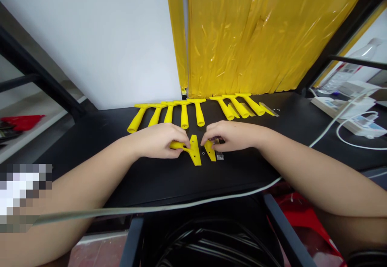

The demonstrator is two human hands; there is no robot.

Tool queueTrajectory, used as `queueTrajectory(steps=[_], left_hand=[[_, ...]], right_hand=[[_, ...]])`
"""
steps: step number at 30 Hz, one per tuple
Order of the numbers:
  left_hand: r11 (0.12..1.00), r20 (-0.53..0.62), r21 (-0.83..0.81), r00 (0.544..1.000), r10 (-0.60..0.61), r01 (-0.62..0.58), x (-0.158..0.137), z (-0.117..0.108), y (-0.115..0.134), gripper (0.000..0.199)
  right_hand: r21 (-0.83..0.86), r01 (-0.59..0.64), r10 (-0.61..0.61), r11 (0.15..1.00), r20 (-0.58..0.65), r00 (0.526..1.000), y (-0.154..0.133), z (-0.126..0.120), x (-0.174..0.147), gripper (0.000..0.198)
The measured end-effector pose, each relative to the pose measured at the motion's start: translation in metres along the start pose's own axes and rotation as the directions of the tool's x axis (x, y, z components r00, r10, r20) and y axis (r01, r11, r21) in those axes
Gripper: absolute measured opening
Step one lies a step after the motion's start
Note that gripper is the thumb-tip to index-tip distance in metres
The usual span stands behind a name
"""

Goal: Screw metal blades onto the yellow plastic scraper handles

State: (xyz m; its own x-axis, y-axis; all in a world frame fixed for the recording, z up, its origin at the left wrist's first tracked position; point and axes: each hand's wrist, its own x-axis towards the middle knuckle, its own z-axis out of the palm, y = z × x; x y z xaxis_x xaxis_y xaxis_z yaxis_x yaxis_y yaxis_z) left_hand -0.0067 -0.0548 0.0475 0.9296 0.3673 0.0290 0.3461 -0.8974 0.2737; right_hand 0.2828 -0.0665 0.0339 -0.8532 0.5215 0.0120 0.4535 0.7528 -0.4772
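My left hand (165, 140) is closed around the handle of a yellow scraper (195, 154), whose flat head with small holes points right. My right hand (234, 134) curls over a yellow plate (210, 154) with a hole in it, index finger at its left edge and thumb at its right; part of the plate is hidden under the fingers. A small ring-like piece (203, 153) lies on the black table between the scraper head and the plate. Beside the plate, below my right thumb, is a small clear or shiny piece (220, 157).
Several yellow scraper handles (184, 115) lie in a row at the back left of the black table (169, 182). More handles (242, 107) and blade pieces (268, 109) lie back right. White power strips and a cable (320, 132) are at right; another cable crosses the front edge.
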Motion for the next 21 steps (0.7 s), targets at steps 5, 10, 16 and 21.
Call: queueTrajectory(steps=[5,10,16,21], left_hand=[[1.0,-0.003,-0.003,1.0,0.013,-0.014,0.002,0.004,-0.003,0.03],[1.0,-0.019,-0.011,0.999,0.027,-0.027,0.004,0.007,-0.007,0.032],[0.999,-0.046,0.029,0.999,0.017,-0.016,0.011,0.014,-0.006,0.033],[0.998,-0.06,0.046,0.997,0.046,-0.043,0.011,0.015,-0.006,0.034]], right_hand=[[-0.025,-0.026,0.027,0.999,0.041,0.999,-0.002,0.005,0.004,0.045],[0.023,-0.046,0.045,0.999,0.059,0.997,0.0,0.003,0.003,0.036],[0.059,-0.074,0.07,0.995,0.072,0.995,0.001,0.0,0.0,0.031],[0.03,-0.088,0.086,0.996,0.063,0.994,0.002,0.0,0.001,0.035]])
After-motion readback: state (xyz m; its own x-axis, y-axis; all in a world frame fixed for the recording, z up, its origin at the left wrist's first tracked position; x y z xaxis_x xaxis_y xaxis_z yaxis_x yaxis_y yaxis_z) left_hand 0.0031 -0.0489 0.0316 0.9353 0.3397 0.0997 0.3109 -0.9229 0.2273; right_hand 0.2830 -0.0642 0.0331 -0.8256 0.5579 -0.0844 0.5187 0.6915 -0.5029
